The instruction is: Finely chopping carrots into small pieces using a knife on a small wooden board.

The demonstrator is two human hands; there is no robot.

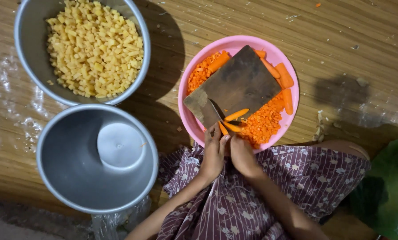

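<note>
A pink plate (pixel 188 116) holds a dark wooden cutting board (pixel 241 82), diced carrot (pixel 263 122) and whole carrot pieces (pixel 285 75). Orange carrot sticks (pixel 235 115) lie at the board's near edge. My left hand (pixel 213 153) pinches the near ends of the sticks. My right hand (pixel 243 155) is closed right beside it, apparently around the handle of a knife (pixel 217 109) whose blade lies across the board next to the sticks. The handle itself is hidden.
A metal bowl (pixel 30 53) full of diced yellow potato stands at the far left. An empty metal bowl (pixel 96 158) sits nearer, by my patterned skirt (pixel 297 173). A green bag (pixel 392 186) lies at the right on the wooden floor.
</note>
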